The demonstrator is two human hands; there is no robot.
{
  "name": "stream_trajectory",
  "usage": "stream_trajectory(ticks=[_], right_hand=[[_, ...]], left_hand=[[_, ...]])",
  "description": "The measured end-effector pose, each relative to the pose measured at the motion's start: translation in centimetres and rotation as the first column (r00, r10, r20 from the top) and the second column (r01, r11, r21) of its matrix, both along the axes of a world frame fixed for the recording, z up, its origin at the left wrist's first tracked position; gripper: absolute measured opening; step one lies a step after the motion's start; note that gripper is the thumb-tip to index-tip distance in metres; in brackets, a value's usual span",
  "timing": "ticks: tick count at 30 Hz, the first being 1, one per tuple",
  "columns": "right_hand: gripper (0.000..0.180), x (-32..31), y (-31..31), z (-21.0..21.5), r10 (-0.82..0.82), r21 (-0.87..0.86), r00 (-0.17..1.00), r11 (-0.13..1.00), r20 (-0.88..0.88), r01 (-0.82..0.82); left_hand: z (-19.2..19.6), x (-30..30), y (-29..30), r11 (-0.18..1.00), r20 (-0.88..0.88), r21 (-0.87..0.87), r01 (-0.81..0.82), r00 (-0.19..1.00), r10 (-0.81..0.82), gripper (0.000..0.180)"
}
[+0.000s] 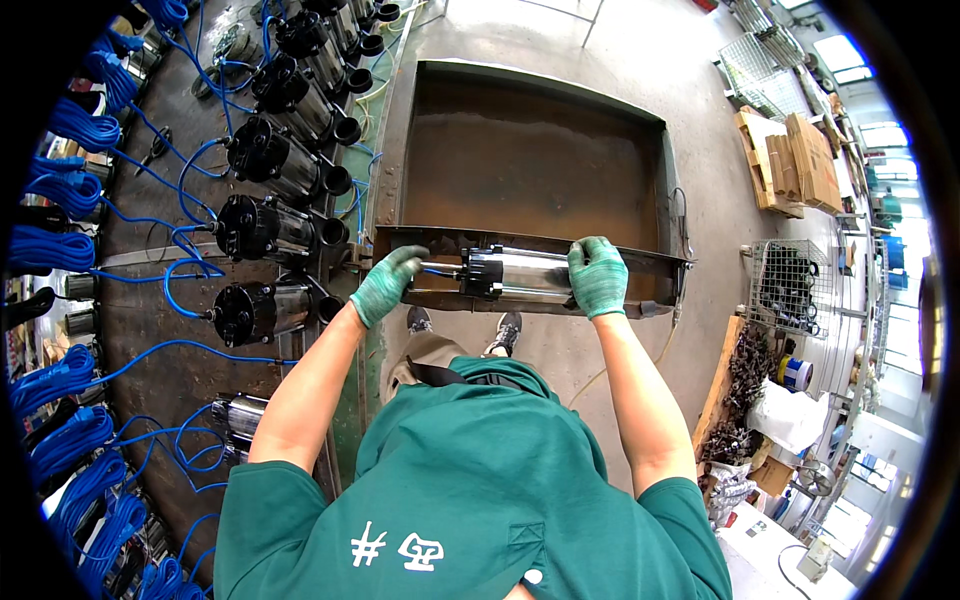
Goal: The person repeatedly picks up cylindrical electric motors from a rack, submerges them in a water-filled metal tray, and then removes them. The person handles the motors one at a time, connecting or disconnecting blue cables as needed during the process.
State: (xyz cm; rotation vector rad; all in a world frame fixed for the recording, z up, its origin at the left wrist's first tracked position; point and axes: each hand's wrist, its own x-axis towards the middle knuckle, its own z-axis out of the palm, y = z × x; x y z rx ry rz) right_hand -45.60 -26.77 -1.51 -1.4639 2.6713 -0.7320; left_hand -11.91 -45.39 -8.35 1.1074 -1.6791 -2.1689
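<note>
A shiny steel pump with a black end (515, 274) lies crosswise over the near rim of a rusty water tank (530, 160). My right hand (598, 276), in a green glove, grips the pump's right end. My left hand (388, 284), also gloved, holds the thin blue cable and black end piece sticking out of the pump's left side. Both arms reach forward over my green shirt.
A dark bench (150, 330) on the left carries a row of several black-and-steel pumps (268, 232) with blue cables (60, 250) coiled along its edge. Cardboard (795, 160), a wire basket (790, 285) and a heap of metal parts (745, 385) stand on the floor at right.
</note>
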Motion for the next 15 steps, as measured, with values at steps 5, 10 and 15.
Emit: stream_trajectory(ticks=[5,10,15], right_hand=[[0.016,0.0,-0.2,-0.1,0.005,0.013,1.0,1.0,-0.003,-0.005],[0.016,0.0,-0.3,0.1,0.002,0.022,1.0,1.0,0.007,-0.002],[0.016,-0.1,-0.1,-0.1,-0.007,0.021,1.0,1.0,0.012,0.007]], left_hand=[[0.1,0.6,-0.1,0.981,0.079,-0.166,0.104,0.993,-0.092,0.046],[-1.0,0.2,1.0,0.97,-0.034,-0.235,0.061,0.997,-0.071,0.037],[0.1,1.1,-0.4,0.958,-0.139,0.276,0.079,0.989,-0.042,0.049]])
